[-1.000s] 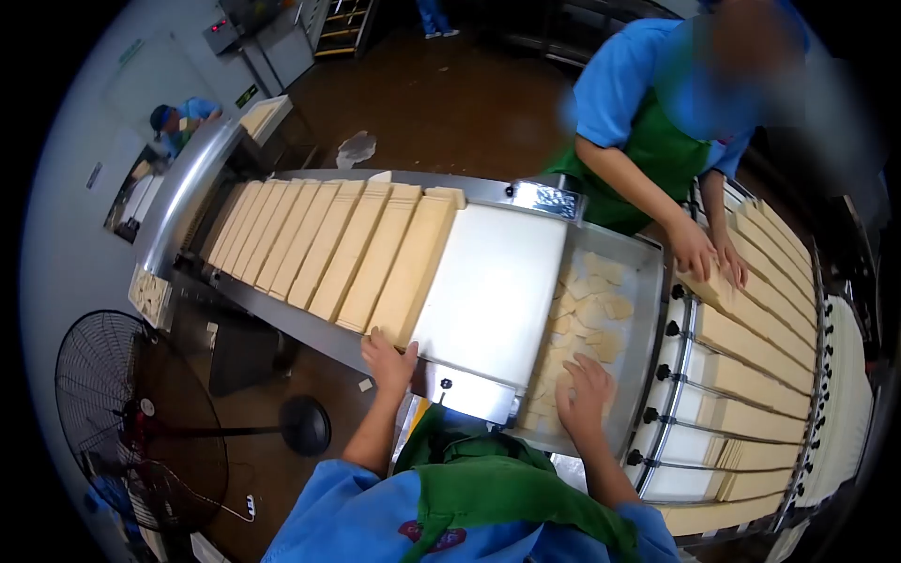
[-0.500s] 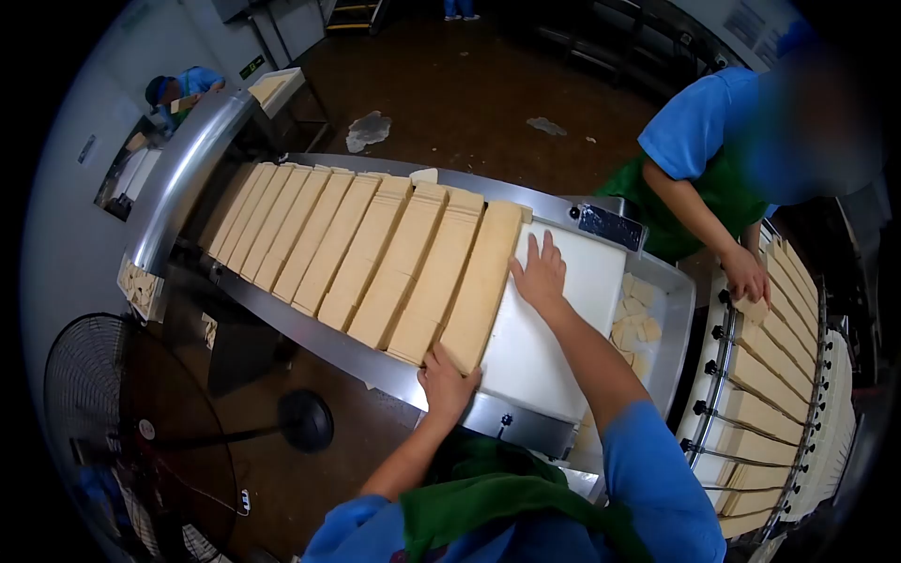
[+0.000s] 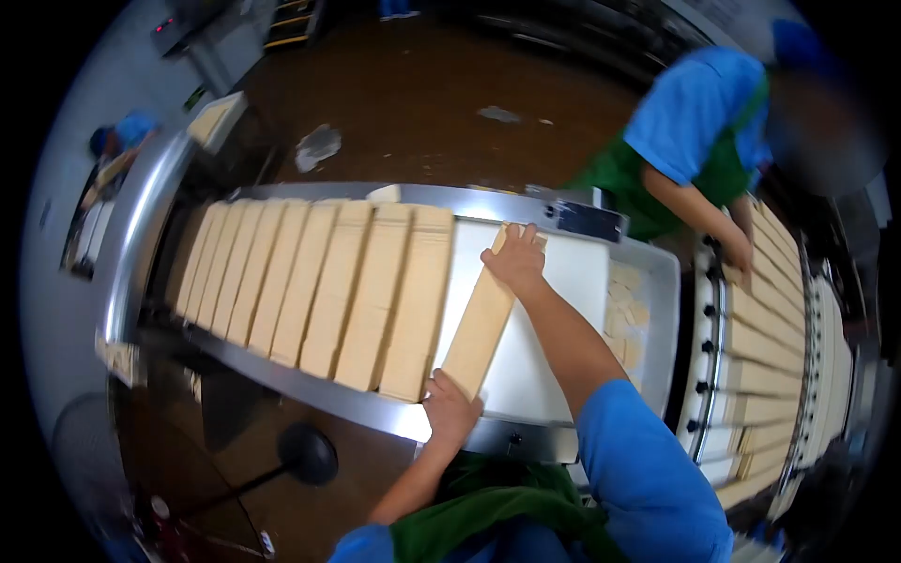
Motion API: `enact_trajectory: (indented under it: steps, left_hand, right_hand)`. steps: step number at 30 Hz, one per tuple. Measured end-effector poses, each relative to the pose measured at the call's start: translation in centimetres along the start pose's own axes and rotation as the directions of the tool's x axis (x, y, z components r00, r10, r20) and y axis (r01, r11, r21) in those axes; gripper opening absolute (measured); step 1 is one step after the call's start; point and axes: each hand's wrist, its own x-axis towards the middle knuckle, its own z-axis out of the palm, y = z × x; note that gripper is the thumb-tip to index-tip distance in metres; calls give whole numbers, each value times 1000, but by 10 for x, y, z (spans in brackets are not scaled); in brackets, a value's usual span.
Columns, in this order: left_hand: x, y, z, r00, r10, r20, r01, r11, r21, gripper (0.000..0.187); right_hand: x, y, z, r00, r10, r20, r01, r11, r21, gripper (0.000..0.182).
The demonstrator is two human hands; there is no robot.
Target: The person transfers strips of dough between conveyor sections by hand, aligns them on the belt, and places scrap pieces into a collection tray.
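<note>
A long, narrow stack of pale yellow dough sheets (image 3: 482, 324) lies slantwise on the white conveyor belt (image 3: 563, 319), apart from the others. My left hand (image 3: 451, 410) grips its near end, fingers bent round the edge. At its far end, my right hand (image 3: 516, 257) is closed over the top and end. To the left, several similar long stacks (image 3: 413, 305) lie side by side along the belt. The undersides of both hands are hidden.
A metal tray (image 3: 668, 324) with loose dough pieces (image 3: 623, 314) sits past the belt's end. A co-worker (image 3: 699, 122) in blue and green handles stacks on a second conveyor (image 3: 765, 375) at right. A metal hood (image 3: 141, 225) spans the belt's left end; a fan stands below.
The end stack has come away from the row and shifted right along the belt, with both hands on it. My right hand has gone from lying spread beside the stack to closing on it.
</note>
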Motion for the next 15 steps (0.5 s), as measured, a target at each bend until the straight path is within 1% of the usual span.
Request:
enact_trajectory:
  steps: [2, 3, 4, 5, 6, 7, 8, 9, 10, 11, 13, 14, 15]
  left_hand:
    - [4, 0, 5, 997, 20, 72, -11, 992, -124, 75]
    - [7, 0, 14, 994, 109, 11, -107, 983, -150, 67]
    - [12, -6, 28, 972, 234, -11, -234, 964, -125, 80]
    - [14, 5, 27, 961, 277, 9, -273, 954, -124, 79]
    - [14, 18, 25, 948, 317, 27, -312, 942, -122, 79]
    - [13, 30, 25, 949, 309, 58, -301, 947, -117, 77]
    - [12, 38, 30, 948, 316, 36, -310, 944, -116, 75]
    - [6, 54, 28, 950, 311, 36, -305, 945, -116, 72]
    - [1, 70, 26, 954, 298, 29, -292, 949, -117, 68]
    - [-3, 79, 33, 939, 339, 54, -333, 937, -104, 68]
    - [-11, 95, 44, 870, 488, -68, -492, 867, -77, 67]
    - [-18, 110, 51, 857, 513, -56, -516, 854, -70, 67]
    - [-28, 125, 56, 831, 551, -72, -555, 815, -167, 69]
  right_hand:
    - [-18, 33, -23, 981, 190, 23, -192, 977, 92, 81]
    - [-23, 57, -24, 969, 248, 9, -246, 956, 159, 90]
    - [-18, 86, -8, 952, 295, -82, -283, 950, 134, 95]
    - [-19, 114, 8, 948, 265, -176, -264, 964, 26, 100]
    - [-34, 122, -7, 948, 292, -124, -276, 953, 127, 101]
    - [-52, 122, -35, 944, 331, -11, -328, 939, 106, 104]
    - [-63, 133, -45, 912, 411, 11, -399, 880, 256, 101]
    - [-67, 152, -39, 888, 459, -18, -420, 827, 374, 98]
    - [-74, 172, -34, 865, 499, -46, -418, 769, 483, 96]
    - [-91, 193, -34, 841, 539, -50, -444, 740, 506, 96]
    - [-127, 230, -38, 748, 632, -204, -331, 621, 710, 85]
    - [-147, 253, -43, 729, 653, -206, -336, 604, 723, 85]
    - [-172, 277, -51, 656, 711, -256, -300, 555, 776, 84]
